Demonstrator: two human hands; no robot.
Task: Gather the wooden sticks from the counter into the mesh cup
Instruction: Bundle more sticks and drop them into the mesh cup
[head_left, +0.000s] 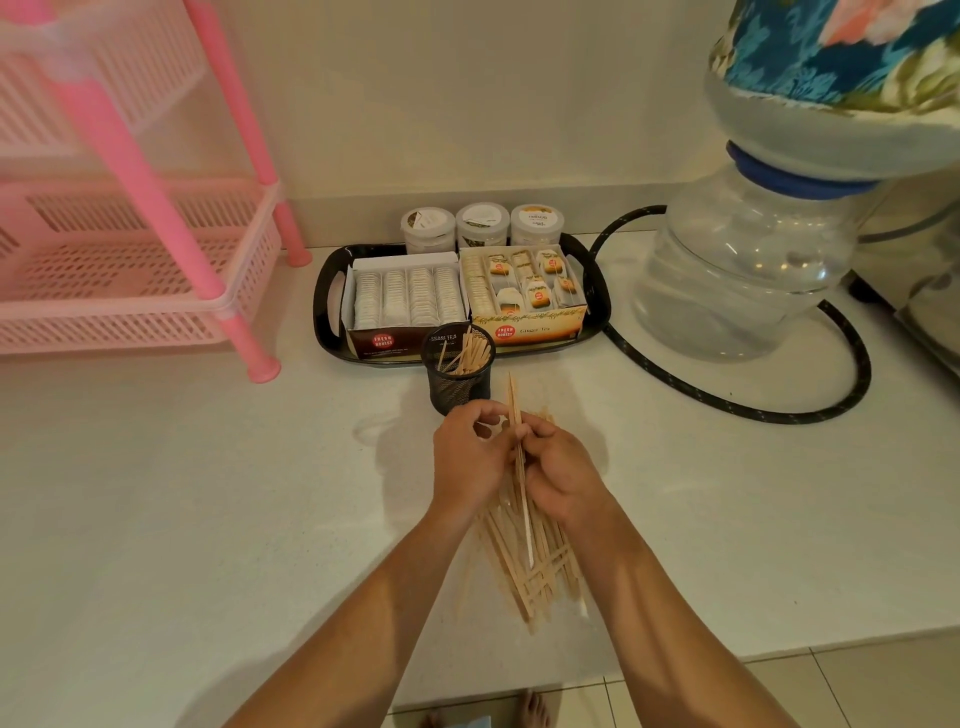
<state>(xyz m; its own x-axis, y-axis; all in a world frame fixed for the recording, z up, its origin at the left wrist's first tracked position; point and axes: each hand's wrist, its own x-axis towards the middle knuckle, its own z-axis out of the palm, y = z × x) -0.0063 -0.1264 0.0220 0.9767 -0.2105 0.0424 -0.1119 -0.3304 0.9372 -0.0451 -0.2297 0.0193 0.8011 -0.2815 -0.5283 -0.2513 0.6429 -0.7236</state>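
Head view, the only one supplied. Two hands meet over the counter (208, 493). The left hand (470, 457) and right hand (558, 470) both have their fingers curled around a small bundle of sticks (515, 415), which points away from the person, its tip rising just right of the cup (457, 371). How many sticks are in the bundle cannot be told; at least two tips show.

One black mesh cup stands upright just beyond the left hand, touching or nearly touching the front of the tray (327, 291). It already holds several sticks leaning to the right; roughly ten, exact count unclear.

A loose pile (535, 566) of sticks lies on the counter beneath and behind the hands, fanned and crossing one another; well over a dozen, too overlapped to count.

One black tray carries two open tea boxes (410, 296) side by side and three lidded tubs (480, 226) in a row behind them.

One pink rack (156, 260) stands at the left. One water bottle (743, 270) stands at the right, with one dark hose (852, 374) looping round its base.
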